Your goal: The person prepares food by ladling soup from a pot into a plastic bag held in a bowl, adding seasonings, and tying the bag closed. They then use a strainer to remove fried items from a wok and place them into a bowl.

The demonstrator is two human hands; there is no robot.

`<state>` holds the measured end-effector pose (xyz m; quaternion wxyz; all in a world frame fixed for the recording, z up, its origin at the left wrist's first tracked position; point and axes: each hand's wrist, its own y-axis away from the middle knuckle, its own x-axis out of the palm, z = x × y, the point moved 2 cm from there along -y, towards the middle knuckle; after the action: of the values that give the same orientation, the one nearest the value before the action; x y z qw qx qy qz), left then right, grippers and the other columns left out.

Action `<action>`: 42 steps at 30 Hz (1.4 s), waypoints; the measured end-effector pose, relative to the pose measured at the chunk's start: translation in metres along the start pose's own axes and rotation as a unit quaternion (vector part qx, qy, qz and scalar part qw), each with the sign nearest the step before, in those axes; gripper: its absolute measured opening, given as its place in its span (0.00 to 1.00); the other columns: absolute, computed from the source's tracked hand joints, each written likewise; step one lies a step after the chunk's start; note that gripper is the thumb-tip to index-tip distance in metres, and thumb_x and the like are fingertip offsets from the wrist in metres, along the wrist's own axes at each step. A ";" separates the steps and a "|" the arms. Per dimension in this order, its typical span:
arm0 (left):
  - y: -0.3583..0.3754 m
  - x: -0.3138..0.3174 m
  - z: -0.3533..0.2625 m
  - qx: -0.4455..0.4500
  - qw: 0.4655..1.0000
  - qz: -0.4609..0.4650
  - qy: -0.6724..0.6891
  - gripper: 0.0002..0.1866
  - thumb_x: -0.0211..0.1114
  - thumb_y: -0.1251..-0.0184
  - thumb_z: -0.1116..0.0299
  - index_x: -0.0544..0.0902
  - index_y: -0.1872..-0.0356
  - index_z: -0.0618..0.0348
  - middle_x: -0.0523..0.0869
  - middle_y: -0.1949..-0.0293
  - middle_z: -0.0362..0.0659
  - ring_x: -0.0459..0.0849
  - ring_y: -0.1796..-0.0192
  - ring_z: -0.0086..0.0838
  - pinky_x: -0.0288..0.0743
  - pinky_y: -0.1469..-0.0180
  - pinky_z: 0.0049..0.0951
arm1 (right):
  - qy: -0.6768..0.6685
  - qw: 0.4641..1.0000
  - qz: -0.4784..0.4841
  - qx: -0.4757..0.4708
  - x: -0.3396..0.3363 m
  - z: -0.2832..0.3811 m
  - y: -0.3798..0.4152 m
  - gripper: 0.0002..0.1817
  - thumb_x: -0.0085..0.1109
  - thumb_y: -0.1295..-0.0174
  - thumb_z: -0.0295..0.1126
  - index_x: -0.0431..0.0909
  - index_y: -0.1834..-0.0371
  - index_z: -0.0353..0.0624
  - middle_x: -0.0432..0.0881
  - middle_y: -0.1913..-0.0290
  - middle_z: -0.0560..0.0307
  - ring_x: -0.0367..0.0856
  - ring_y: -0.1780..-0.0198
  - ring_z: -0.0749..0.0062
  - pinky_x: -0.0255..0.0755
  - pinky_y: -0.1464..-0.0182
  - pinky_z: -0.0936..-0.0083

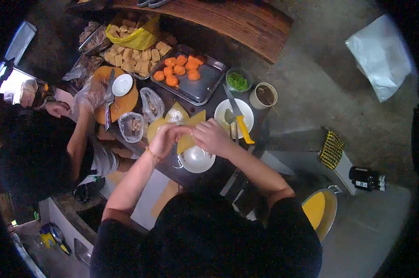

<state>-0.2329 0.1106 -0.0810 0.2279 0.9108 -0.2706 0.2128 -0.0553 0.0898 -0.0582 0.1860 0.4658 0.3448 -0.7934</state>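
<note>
My left hand [162,140] and my right hand [212,137] meet over the table, fingers pinched together on a thin yellow wrapper [185,145]. One corner of the wrapper hangs below my fingers; whatever it may enclose is hidden. Directly under it stands a white bowl [196,160]. More yellow wrapper sheets [198,118] lie just beyond my hands, one with a whitish clump [176,116] on it. A plastic bag of pale pieces [134,125] sits left of my left hand. To the right of my right hand, a yellow-handled knife [239,116] and a spoon [229,116] rest across a white plate [248,105].
A metal tray [208,83] bears several orange balls [179,70]. Tofu pieces [140,60] and a yellow bag [144,37] stand behind. At left, a co-worker's gloved hand [90,96] is beside a round cutting board [126,101]. A pot of yellow liquid [315,209] stands low right.
</note>
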 end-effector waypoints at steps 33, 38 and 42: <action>-0.031 -0.068 0.080 0.097 0.929 -0.180 -0.308 0.17 0.47 0.39 0.64 0.73 0.52 0.58 0.77 0.57 0.43 0.75 0.59 0.26 0.69 0.54 0.25 | -0.292 0.863 -0.245 0.332 -0.293 -0.045 -0.029 0.16 0.55 0.45 0.30 0.73 0.54 0.36 0.78 0.61 0.58 0.75 0.62 0.78 0.68 0.59 0.82; 0.080 -0.071 0.083 0.155 0.882 -0.183 -0.407 0.15 0.53 0.43 0.65 0.76 0.57 0.61 0.80 0.62 0.45 0.77 0.60 0.30 0.70 0.56 0.30 | -0.232 0.804 -0.217 0.503 -0.308 -0.115 -0.073 0.34 0.63 0.55 0.46 0.68 0.47 0.37 0.74 0.54 0.57 0.73 0.56 0.75 0.64 0.59 0.86; 0.199 -0.133 0.159 -0.001 0.920 -0.286 -0.267 0.16 0.53 0.45 0.60 0.80 0.63 0.59 0.83 0.69 0.44 0.81 0.67 0.29 0.73 0.61 0.31 | -0.301 0.831 -0.148 0.445 -0.303 -0.219 -0.056 0.31 0.55 0.49 0.47 0.67 0.43 0.44 0.72 0.48 0.57 0.70 0.62 0.79 0.61 0.63 0.86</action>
<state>-0.4097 -0.0698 -0.2172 0.1994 0.9721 -0.0499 -0.1132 0.1947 0.2782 0.1541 -0.0665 0.1800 -0.0532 -0.9800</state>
